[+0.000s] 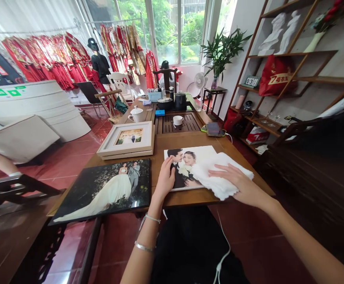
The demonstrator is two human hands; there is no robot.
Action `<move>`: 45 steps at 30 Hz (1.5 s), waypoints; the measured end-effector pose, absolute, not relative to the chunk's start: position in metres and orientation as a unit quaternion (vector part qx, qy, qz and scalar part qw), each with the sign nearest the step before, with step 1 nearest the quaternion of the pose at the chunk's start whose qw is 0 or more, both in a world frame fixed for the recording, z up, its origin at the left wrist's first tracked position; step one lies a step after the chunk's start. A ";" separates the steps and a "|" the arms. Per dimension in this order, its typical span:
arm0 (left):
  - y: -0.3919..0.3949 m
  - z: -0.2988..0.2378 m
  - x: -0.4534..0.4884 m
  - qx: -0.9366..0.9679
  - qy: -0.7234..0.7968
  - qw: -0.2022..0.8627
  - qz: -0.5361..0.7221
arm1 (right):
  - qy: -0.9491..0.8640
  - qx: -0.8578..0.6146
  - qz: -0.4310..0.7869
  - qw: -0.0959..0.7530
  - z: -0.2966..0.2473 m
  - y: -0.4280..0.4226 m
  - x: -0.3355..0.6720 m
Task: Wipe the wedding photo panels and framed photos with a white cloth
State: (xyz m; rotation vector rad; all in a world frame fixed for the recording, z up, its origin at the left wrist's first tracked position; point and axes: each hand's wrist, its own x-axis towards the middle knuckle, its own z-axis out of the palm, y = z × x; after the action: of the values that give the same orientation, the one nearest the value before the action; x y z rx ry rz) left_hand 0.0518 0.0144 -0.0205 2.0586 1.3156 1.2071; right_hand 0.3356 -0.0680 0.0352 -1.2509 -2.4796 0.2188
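A wedding photo panel (179, 177) with a white background lies flat at the table's near edge. My left hand (165, 177) rests along its left side, fingers stretched out on the surface. Under my right hand (231, 179) is a white cloth (210, 175), spread over the panel's right part and past its edge. The fingers of that hand lie flat and apart on top of the cloth, pressing it down rather than wrapping round it. To the left lies a larger dark photo panel (107, 189) showing a couple outdoors.
Framed pictures (108, 152) are stacked behind the dark panel. Farther back are a white cup (178, 120) on a slatted tea tray (163, 127), a lidded white pot (136, 114), a black kettle (180, 101) and a phone (215, 129) with a cable. Wooden shelves (293, 53) stand at right.
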 end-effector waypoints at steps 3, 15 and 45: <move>0.013 -0.018 0.051 0.747 0.469 0.204 0.425 | -0.858 -0.472 0.058 0.192 0.031 -0.031 0.336; 0.011 -0.019 0.055 0.724 0.486 0.204 0.445 | -0.842 -0.504 0.033 0.191 0.030 0.025 0.311; 0.010 -0.018 0.054 0.725 0.476 0.211 0.450 | -0.838 -0.509 0.031 0.191 0.031 0.048 0.282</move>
State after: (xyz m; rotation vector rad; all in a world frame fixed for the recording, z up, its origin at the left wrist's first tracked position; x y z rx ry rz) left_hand 0.0539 0.0102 -0.0184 2.0157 1.3231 1.2499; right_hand 0.2824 0.0479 0.0306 -1.4308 -2.3551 0.0871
